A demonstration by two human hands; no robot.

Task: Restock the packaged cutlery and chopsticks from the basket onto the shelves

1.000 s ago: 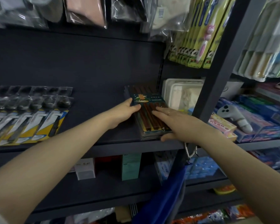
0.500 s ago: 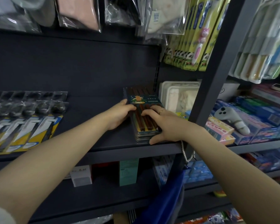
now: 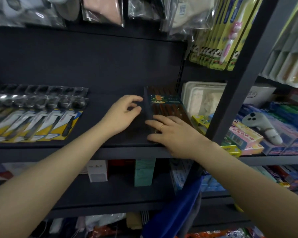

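I see dark reddish-brown chopsticks [image 3: 169, 109] under a teal-green label on a charcoal shelf [image 3: 110, 79]; at nine o'clock, yellow-and-white knife cards [image 3: 41, 124].

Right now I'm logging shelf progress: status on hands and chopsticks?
Left hand open beside the chopstick packs. Right hand flat on their near end. Packs stacked on shelf. Nothing blocking.

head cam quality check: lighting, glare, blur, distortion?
Head view: dim overall, the dark shelf swallowing detail around the chopstick packs; glare on the plastic bags hung above and on the spoon blisters; wide-angle bending at the edges, the shelf upright leaning; both forearms soft near the bottom corners; left hand and right hand reasonably sharp.
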